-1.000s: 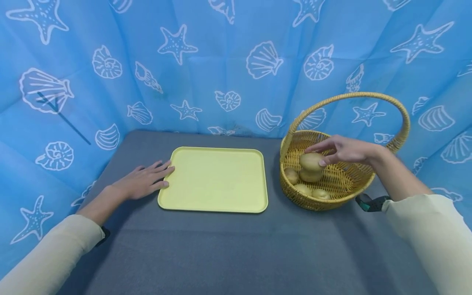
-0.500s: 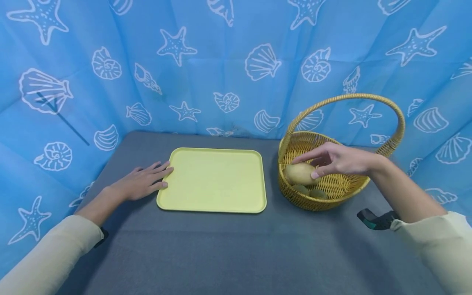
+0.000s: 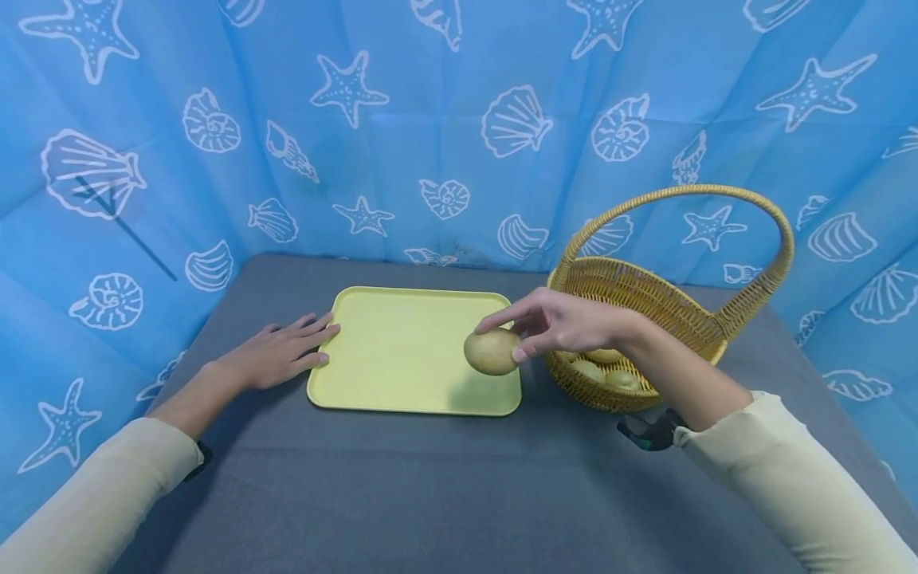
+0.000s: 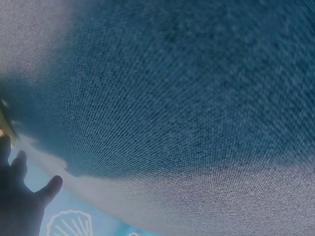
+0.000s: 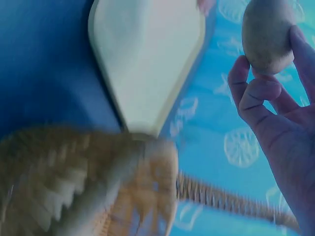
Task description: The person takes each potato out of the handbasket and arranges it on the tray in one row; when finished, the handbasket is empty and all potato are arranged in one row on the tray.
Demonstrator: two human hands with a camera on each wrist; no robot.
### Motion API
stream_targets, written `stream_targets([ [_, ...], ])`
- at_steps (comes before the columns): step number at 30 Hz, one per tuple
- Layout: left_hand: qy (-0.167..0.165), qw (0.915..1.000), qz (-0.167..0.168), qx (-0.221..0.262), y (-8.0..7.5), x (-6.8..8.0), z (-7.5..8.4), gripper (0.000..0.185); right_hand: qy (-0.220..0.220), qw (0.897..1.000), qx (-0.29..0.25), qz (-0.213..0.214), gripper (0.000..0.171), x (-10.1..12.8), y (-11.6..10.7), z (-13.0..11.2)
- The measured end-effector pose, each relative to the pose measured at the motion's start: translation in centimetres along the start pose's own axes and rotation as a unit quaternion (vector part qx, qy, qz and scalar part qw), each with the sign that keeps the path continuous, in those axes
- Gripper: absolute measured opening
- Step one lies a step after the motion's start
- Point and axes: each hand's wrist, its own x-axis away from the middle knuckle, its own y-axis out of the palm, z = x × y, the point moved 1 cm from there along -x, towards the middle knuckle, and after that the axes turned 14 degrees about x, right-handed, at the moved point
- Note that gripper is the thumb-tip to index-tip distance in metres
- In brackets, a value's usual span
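Observation:
Above the right end of the yellow tray (image 3: 402, 351), my right hand (image 3: 566, 323) pinches a potato (image 3: 492, 352) between thumb and fingertips. The right wrist view shows the same potato (image 5: 268, 37) held off the surface, with the hand (image 5: 285, 113) beneath it. At the tray's left edge my left hand (image 3: 283, 351) lies flat, fingers spread and fingertips on the rim. Only part of that left hand (image 4: 22, 191) appears in the left wrist view, dark against the light. Several more potatoes (image 3: 621, 380) lie in the wicker basket (image 3: 645, 291), partly hidden by the right hand and forearm.
The basket's tall arched handle (image 3: 677, 191) rises at the right of the tray. A grey cloth (image 3: 430, 494) covers the table. Behind it hangs a blue curtain (image 3: 402, 143) with white shells and starfish. A dark wrist strap (image 3: 649, 432) sits at the right cuff.
My right hand has lifted the potato out of the basket and carried it left over the tray's right end. The left hand stays in place on the tray's edge.

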Motion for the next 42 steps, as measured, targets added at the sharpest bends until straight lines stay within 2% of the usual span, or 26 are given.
stream_targets([
  [7, 0.0, 1.0, 0.003, -0.001, 0.1, -0.1, 0.0, 0.068, -0.015, 0.999, -0.032, -0.013, 0.054, -5.1, 2.5, 0.4],
  [12, 0.003, 1.0, 0.004, 0.002, 0.2, -0.2, 0.0, 0.067, -0.023, 0.999, -0.017, -0.017, 0.053, -8.1, 4.6, 1.1],
  [23, 0.005, 0.9999, 0.009, 0.005, 0.2, -0.1, -0.3, 0.066, -0.004, 0.999, -0.035, -0.001, 0.049, -13.9, 8.7, 1.6],
  [33, 0.014, 0.9997, 0.017, -0.004, 0.2, -0.1, -0.1, 0.063, -0.007, 1.0, -0.026, 0.014, 0.05, -17.4, 11.1, 0.1],
  [42, 0.019, 0.9996, 0.02, -0.008, 0.2, -0.1, -0.2, 0.062, 0.041, 0.997, 0.032, 0.061, 0.044, -18.8, 11.9, -0.8],
])
